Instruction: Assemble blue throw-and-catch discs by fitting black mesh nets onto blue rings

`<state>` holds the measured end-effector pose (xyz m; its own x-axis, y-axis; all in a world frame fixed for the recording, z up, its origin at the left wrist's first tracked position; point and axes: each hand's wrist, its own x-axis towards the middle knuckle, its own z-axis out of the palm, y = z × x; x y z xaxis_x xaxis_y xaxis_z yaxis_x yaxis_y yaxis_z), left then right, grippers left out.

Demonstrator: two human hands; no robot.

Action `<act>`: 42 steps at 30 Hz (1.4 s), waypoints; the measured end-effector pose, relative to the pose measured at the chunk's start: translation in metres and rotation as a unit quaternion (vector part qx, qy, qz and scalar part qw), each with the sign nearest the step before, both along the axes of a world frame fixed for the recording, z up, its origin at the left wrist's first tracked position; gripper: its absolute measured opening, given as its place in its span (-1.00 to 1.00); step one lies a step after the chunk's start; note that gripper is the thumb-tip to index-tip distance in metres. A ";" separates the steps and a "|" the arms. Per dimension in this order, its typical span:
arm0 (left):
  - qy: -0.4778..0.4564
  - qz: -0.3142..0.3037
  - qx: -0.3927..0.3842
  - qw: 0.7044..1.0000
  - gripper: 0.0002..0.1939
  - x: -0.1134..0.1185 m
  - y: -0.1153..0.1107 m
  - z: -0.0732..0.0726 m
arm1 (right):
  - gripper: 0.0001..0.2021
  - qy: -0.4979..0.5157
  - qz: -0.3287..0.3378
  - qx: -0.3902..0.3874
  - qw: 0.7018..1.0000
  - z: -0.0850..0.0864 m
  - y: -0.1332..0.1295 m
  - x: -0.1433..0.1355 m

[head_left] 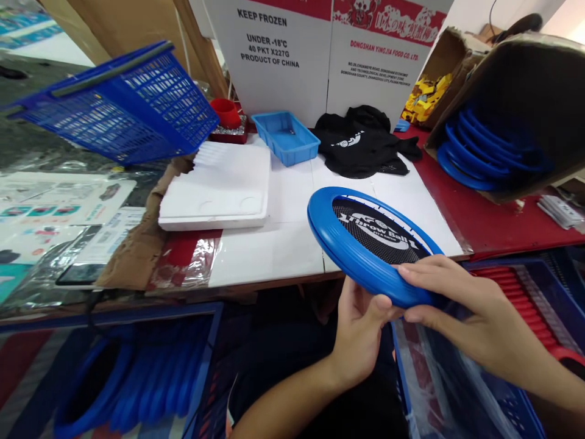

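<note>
A blue ring-shaped throw-ball racket with a black mesh centre is tilted up over the table's front edge. White lettering on the mesh reads "Throw Ball". My left hand grips the near rim from below, its thumb against the rim and its other fingers partly hidden underneath. At the right end of the rim, my right hand pinches it between thumb and fingers. White gaps show between the mesh and the far part of the ring. Beyond it, a heap of black printed mesh pieces lies on the white tabletop.
A shallow blue tray, a white foam slab and a tilted blue basket stand left. Blue rings fill a carton at right. Crates below hold blue rings and red rings. A phone lies left.
</note>
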<state>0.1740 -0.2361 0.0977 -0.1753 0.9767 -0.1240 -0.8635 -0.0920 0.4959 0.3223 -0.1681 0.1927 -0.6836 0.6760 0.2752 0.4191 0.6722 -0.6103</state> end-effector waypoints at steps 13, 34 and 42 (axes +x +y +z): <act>-0.030 0.039 -0.236 0.970 -0.59 0.000 0.004 -0.055 | -0.19 -0.032 -0.050 0.156 0.986 -0.162 -0.039 -0.011; 0.134 0.127 -0.235 0.954 -0.62 -0.037 0.003 -0.093 | -0.58 0.477 -0.343 -0.459 0.667 -0.194 -0.049 -0.046; 0.139 0.121 -0.246 0.952 -0.56 -0.042 0.007 -0.064 | -0.59 0.520 -0.281 -0.501 0.632 -0.158 -0.032 -0.076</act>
<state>0.1317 -0.2288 0.0338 -0.4801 0.7396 -0.4716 -0.6752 0.0316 0.7370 0.2467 -0.2001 0.0344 -0.0602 0.9230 -0.3802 -0.5580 -0.3469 -0.7539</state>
